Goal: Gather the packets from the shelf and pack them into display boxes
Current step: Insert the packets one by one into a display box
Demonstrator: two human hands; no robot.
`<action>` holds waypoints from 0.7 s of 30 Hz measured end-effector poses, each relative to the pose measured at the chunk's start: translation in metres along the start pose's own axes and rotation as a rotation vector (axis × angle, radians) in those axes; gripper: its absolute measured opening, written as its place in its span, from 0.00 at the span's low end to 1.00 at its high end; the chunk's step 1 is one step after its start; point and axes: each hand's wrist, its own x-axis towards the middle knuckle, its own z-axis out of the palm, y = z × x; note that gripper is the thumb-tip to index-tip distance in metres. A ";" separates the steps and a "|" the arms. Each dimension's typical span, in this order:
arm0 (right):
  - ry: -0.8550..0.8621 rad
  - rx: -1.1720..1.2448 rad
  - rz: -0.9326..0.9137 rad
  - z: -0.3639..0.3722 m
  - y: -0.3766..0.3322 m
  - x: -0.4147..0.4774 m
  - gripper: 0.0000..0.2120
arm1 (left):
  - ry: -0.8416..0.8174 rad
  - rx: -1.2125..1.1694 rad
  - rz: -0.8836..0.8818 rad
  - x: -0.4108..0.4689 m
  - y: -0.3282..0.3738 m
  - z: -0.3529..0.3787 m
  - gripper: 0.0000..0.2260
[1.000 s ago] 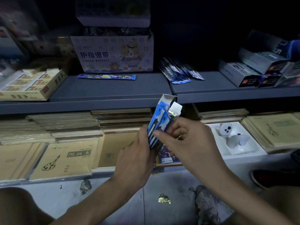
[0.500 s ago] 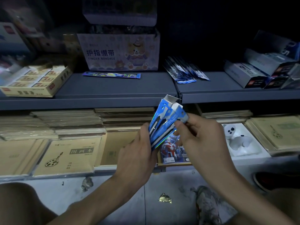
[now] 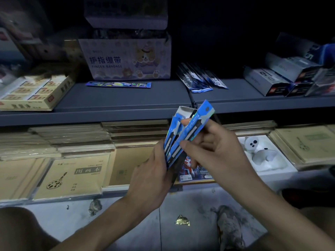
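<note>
Packets, blue, long and narrow: several held upright in mid-scene, below the shelf edge, partly inside a small open display box. Head view: left hand closed around the lower end of box and packets; right hand pinching one packet, which stands higher than the rest and leans right, judged part-way in. Still on the shelf: a fanned pile of loose packets at far centre-right; one flat colourful packet before the finger-bandage carton. Packing judged under way, gathering unfinished.
</note>
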 end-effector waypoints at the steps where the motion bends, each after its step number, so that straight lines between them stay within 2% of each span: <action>1: 0.002 0.011 -0.020 -0.001 -0.001 -0.001 0.19 | -0.004 -0.010 -0.003 0.000 0.000 0.000 0.22; 3: 0.005 0.039 -0.051 -0.005 -0.002 -0.002 0.19 | -0.001 -0.039 0.001 0.000 -0.001 0.000 0.22; 7: -0.111 0.156 -0.015 -0.013 -0.006 0.002 0.13 | 0.013 -0.130 0.015 0.001 -0.007 0.001 0.17; 9: -0.111 0.153 -0.024 -0.019 -0.009 0.004 0.16 | 0.002 -0.177 0.005 0.001 -0.009 0.000 0.15; 13: 0.049 0.088 -0.121 -0.027 -0.012 0.010 0.15 | -0.031 -0.282 0.032 0.000 -0.017 -0.002 0.18; 17: 0.239 0.034 -0.173 -0.030 -0.010 0.014 0.19 | -0.074 -0.411 0.042 -0.003 -0.021 -0.001 0.18; 21: 0.305 0.068 -0.154 -0.034 -0.013 0.015 0.17 | -0.077 -0.503 0.021 -0.002 -0.020 -0.001 0.18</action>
